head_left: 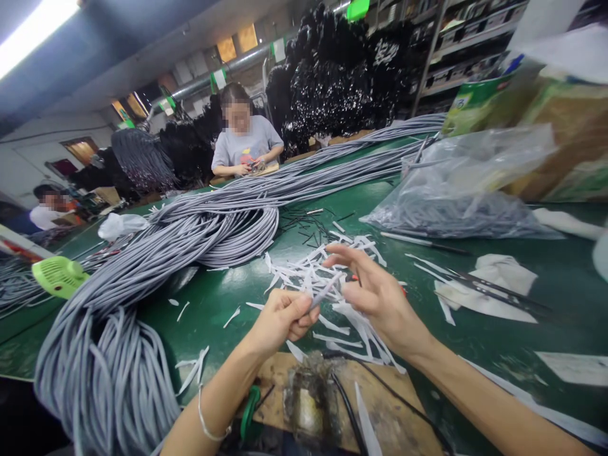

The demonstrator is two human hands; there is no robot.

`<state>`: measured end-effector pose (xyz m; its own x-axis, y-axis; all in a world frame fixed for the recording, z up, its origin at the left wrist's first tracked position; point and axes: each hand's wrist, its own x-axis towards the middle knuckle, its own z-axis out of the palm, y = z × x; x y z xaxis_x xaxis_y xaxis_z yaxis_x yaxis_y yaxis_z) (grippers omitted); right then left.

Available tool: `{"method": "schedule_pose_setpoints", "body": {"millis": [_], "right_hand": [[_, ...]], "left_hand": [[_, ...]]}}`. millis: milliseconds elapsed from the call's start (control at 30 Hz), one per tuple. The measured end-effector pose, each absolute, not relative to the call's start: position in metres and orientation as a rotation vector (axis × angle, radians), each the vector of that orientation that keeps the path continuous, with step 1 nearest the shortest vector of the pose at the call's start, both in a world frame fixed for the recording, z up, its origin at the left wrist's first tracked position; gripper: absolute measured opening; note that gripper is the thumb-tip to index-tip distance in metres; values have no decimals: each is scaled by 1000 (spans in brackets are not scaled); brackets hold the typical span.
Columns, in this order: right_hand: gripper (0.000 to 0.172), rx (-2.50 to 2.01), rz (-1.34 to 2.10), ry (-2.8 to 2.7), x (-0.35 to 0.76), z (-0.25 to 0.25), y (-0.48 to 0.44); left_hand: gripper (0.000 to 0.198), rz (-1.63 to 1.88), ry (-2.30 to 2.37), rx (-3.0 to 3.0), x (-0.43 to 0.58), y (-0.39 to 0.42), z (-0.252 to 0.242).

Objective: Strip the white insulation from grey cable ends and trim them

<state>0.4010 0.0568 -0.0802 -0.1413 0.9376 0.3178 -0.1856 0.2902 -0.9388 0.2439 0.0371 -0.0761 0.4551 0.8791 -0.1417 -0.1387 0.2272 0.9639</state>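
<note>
My left hand [289, 315] pinches a short grey cable end [327, 290] between thumb and fingers, its tip pointing up and to the right. Just right of that tip is my right hand [373, 294], fingers apart, apparently holding nothing. Beneath and behind both hands lies a loose heap of white paper-like strips [289, 269]. Something small and red shows partly behind my right hand; I cannot make out what it is. Below my hands a small worn metal device [308, 405] sits on a stained wooden board [399, 405].
A long bundle of grey cables [190, 221] crosses the green table [209, 304]. On the right are a clear plastic bag [456, 202] of grey pieces, tweezers [498, 291] and white cloth [508, 272]. A green fan [59, 277] stands left. A co-worker [247, 139] sits opposite.
</note>
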Motion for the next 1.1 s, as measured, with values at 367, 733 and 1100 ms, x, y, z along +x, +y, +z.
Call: {"method": "schedule_pose_setpoints", "body": {"millis": [367,733,1100], "right_hand": [[19,-866,550,-1783,396,-81,50],[20,-751,344,-1856,394,-84,42],[30,-696,969,-1832,404,-79,59]], "left_hand": [[26,1233,1237,1506,251,31,-88],[35,1119,907,1027,245,37,-76],[44,937,930,1740,242,27,-78]]}}
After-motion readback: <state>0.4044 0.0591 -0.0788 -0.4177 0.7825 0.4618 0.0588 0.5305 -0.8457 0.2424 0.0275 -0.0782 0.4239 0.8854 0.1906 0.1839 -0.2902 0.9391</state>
